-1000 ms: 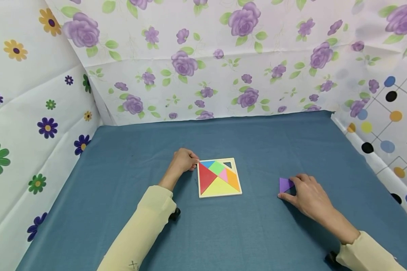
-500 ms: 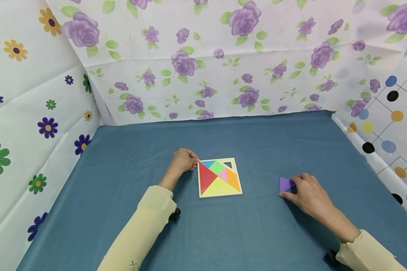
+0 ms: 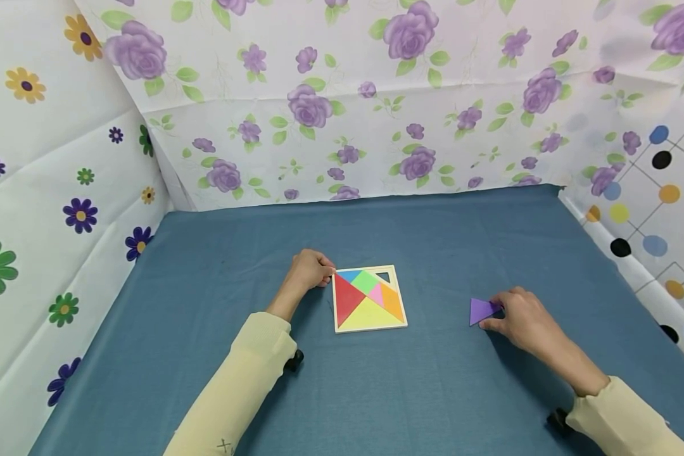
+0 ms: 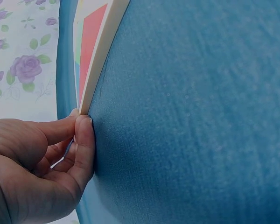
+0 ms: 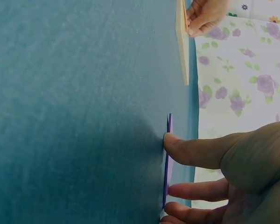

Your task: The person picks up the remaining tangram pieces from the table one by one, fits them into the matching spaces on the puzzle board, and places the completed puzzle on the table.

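A square wooden tangram tray (image 3: 370, 330) lies on the cloth with red, yellow, blue, green, pink and orange pieces in it. A small triangular gap shows at its top right corner. My left hand (image 3: 312, 268) pinches the tray's far left corner between thumb and index finger, as the left wrist view shows up close. To the right, apart from the tray, my right hand (image 3: 527, 320) holds a purple triangle (image 3: 481, 311) by its edges, thumb on the near side and fingers on the far side. In the right wrist view the triangle (image 5: 169, 163) appears edge-on, close to the cloth.
A blue cloth (image 3: 251, 392) covers the table. White flower-print sheeting (image 3: 365, 145) stands along the back, with a daisy-print sheet (image 3: 40, 221) at the left and a dotted sheet (image 3: 655, 209) at the right.
My right thumb and fingers have shifted slightly right along the purple triangle, so more of it shows. The triangle stays almost in place. Left hand and tray have not moved.
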The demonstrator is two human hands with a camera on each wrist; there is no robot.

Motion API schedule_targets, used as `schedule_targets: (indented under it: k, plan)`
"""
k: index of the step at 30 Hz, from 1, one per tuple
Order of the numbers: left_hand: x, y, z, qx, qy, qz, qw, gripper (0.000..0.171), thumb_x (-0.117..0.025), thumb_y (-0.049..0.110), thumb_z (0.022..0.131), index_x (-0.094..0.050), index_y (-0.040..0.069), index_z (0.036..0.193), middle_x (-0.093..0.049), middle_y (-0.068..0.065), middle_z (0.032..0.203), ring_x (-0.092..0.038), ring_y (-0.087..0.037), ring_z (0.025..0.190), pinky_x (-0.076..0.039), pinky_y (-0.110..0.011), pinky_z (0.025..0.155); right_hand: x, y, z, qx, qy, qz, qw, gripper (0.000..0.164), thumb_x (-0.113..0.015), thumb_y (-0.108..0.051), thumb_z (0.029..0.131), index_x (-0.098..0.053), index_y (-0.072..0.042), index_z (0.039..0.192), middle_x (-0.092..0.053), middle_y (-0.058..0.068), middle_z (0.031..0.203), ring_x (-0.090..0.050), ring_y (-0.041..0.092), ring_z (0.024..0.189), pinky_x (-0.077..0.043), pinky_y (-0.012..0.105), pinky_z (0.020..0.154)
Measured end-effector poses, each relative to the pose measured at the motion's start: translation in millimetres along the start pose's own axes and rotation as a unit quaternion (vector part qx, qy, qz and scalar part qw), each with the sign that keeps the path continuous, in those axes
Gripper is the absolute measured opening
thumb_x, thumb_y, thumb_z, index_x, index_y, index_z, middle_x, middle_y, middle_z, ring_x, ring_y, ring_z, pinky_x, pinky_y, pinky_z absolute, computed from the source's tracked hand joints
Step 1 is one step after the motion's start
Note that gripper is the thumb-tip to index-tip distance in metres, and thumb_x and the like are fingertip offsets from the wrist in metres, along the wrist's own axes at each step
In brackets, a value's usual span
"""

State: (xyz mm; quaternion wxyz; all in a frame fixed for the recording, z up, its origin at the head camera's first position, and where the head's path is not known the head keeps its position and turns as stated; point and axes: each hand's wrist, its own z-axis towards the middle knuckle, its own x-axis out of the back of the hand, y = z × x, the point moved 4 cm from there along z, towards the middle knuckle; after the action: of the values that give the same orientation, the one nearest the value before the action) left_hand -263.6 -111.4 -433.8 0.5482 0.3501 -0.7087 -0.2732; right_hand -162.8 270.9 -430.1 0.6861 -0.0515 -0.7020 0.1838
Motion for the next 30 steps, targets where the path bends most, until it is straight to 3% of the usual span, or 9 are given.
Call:
schedule_targets:
  k: [8, 19, 30]
  plan:
    - [0.6, 0.7, 0.0, 0.001, 0.000, 0.003, 1.0000, 0.010, -0.073, 0.007, 0.098, -0.080, 0.000, 0.099, -0.075, -0.012, 0.083, -0.069, -0.015, 0.067, -0.062, -0.028, 0.065, 3.1, -0.4, 4.3, 0.007, -0.024, 0.005, 1.000, 0.048, -0.091, -0.020, 0.080, -0.072, 0.010, 0.111, -0.067, 0.021, 0.100, -0.061, 0.036, 0.091, -0.053, 0.055, 0.072]
    - [0.7, 2.2, -0.5, 0.001, -0.001, -0.003, 1.0000, 0.010, -0.073, 0.007, 0.097, -0.080, 0.000, 0.099, -0.075, -0.012, 0.084, -0.069, -0.015, 0.067, -0.062, -0.029, 0.066, 1.5, -3.7, 11.2, 0.041, -0.045, 0.013, 0.998, 0.055, -0.089, -0.015, 0.081, -0.067, 0.011, 0.124, -0.063, 0.030, 0.115, -0.059, 0.045, 0.104, -0.051, 0.060, 0.082]
    - [0.6, 0.2, -0.2, -0.001, -0.007, -0.009, 0.9999, 0.010, -0.072, 0.006, 0.098, -0.080, -0.001, 0.100, -0.075, -0.013, 0.086, -0.070, -0.017, 0.069, -0.062, -0.029, 0.067, -1.0, -3.7, 14.5, 0.050, -0.061, 0.000, 0.997, 0.060, -0.090, -0.018, 0.082, -0.066, 0.009, 0.129, -0.062, 0.023, 0.108, -0.058, 0.035, 0.094, -0.051, 0.053, 0.075]
